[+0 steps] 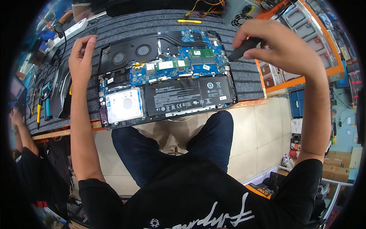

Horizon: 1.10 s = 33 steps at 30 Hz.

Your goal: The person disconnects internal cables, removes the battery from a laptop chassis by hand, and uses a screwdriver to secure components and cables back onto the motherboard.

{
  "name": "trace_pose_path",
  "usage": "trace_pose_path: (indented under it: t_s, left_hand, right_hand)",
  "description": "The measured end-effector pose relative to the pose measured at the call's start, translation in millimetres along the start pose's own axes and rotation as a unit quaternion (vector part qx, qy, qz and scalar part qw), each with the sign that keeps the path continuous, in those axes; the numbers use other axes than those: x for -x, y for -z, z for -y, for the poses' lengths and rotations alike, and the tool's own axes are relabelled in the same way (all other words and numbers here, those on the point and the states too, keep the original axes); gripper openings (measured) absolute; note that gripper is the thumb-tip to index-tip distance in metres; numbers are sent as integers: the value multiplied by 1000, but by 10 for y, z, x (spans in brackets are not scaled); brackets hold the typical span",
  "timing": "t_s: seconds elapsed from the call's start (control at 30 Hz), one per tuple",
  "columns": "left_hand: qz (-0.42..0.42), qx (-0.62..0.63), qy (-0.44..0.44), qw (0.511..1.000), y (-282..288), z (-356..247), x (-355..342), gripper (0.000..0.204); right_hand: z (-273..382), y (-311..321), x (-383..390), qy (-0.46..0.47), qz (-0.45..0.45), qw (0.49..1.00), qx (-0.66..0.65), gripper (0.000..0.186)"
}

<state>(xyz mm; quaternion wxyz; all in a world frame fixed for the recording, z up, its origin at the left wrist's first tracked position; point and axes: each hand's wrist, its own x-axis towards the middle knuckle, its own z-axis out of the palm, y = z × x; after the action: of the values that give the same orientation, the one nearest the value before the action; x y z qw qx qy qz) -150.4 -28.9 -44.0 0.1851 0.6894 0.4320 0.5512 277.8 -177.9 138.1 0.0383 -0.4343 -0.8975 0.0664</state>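
A laptop base without its bottom cover lies on the ribbed grey mat (249,82), its insides exposed. Two fans sit in the black cooling assembly (131,53), beside the blue circuit board (183,66). Along the near side are a silver hard drive (124,105) and a black battery (189,95). My right hand (280,45) grips a black-handled screwdriver (244,49), its working end slanting down to the board's right edge. Off the laptop's far left corner, my left hand (81,55) is closed, thumb against curled fingers; whatever may be inside is hidden.
A yellow pen-like tool (189,21) lies behind the laptop. More hand tools (44,101) and a black casing (62,89) are at the left, near a white power strip (76,29). An orange-edged parts organizer (301,42) stands right. Another person's arm (23,131) shows at far left.
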Motion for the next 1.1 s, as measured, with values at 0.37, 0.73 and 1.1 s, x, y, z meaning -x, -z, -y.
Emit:
trace_pose_path:
  t_s: [0.37, 0.73, 1.1]
  left_hand:
    - [281, 0, -116, 953, -276, -1293, 466, 22]
    - [161, -153, -127, 967, -2, 44, -351, 26]
    - [131, -114, 16, 985, -101, 96, -205, 18]
  right_hand:
    - [387, -152, -682, 43, -72, 982, -168, 26]
    - [768, -240, -969, 76, -17, 996, -51, 25]
    - [1184, -349, -833, 81, 97, 988, -92, 29]
